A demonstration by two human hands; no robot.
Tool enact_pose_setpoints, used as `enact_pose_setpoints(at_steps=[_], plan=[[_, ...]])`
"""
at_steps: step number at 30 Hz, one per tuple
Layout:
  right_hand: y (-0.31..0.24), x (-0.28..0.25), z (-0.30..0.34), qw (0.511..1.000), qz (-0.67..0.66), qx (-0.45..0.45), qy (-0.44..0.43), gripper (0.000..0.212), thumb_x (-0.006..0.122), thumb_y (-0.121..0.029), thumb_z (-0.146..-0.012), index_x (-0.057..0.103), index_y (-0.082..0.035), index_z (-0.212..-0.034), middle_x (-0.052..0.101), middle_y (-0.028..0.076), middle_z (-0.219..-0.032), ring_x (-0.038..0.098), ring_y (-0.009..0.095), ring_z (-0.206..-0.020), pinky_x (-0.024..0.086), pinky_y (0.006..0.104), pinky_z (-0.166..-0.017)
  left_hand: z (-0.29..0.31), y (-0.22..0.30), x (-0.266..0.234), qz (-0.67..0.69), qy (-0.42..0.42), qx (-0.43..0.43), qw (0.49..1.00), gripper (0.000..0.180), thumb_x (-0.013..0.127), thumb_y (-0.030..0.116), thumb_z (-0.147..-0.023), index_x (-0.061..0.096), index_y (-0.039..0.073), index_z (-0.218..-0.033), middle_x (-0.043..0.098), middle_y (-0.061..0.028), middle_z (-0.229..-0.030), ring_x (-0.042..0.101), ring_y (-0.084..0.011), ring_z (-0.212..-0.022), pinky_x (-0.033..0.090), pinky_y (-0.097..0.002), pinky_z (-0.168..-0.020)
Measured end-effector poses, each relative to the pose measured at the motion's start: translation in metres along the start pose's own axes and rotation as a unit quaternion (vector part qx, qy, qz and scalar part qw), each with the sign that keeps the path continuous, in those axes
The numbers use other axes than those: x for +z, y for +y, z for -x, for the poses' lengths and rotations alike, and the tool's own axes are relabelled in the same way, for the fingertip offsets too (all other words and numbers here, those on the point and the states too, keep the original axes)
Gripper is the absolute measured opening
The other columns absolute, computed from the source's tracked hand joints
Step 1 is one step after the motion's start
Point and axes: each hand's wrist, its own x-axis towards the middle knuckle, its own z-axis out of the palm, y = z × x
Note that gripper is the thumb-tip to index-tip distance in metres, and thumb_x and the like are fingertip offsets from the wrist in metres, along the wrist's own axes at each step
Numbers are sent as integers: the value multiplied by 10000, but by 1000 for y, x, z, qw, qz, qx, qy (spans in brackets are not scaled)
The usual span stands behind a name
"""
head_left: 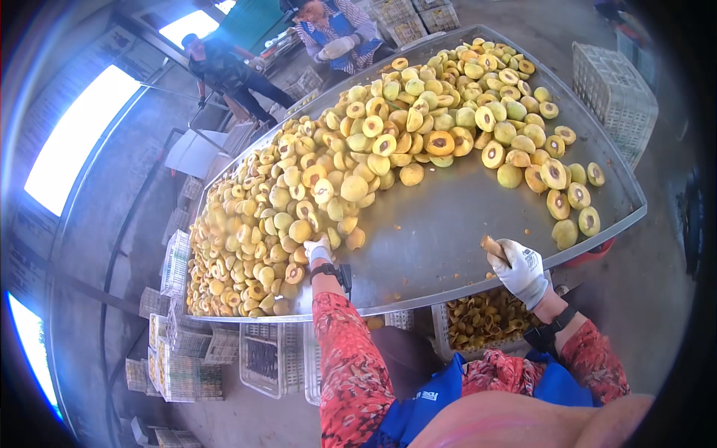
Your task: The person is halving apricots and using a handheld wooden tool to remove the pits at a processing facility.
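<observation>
A large pile of halved yellow stone fruit (351,142), like peaches, lies on the metal table (426,231). Many halves show a brown pit or a dark hollow. My left hand (319,249), in a white glove, reaches into the pile's near edge and touches the fruit there. Its fingertips are partly hidden, so their grip is unclear. My right hand (521,270), also gloved, is held above the table's near right edge. Its fingers are closed round a short brown wooden handle (490,246); the rest of that tool is hidden.
Below the table's near edge stands a crate of brownish fruit pieces (489,317). Plastic crates (272,358) stand on the floor at left, and stacked crates (616,97) at right. Two people (340,45) are beyond the far side. A raised rim (627,205) borders the table.
</observation>
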Motion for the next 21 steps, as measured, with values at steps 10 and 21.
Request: enact_pose_setpoints(at_steps=[10, 21], plan=[[2, 9, -13, 954, -241, 175, -42, 174, 607, -185, -895, 594, -35, -982, 658, 77, -748, 590, 152, -486, 460, 295, -441, 27, -26, -28, -214, -22, 144, 966, 833, 849, 332, -636, 381, 6, -1243, 601, -203, -1102, 665, -292, -839, 556, -397, -639], [-140, -216, 49, 801, -415, -412, 128, 180, 576, -189, -921, 579, -19, -982, 603, 21, -728, 517, 86, -445, 369, 210, -369, 177, -12, -25, 237, -246, 142, 929, 547, 784, 284, -764, 493, 89, -1183, 621, -81, -1017, 645, -225, -783, 550, -337, -566]])
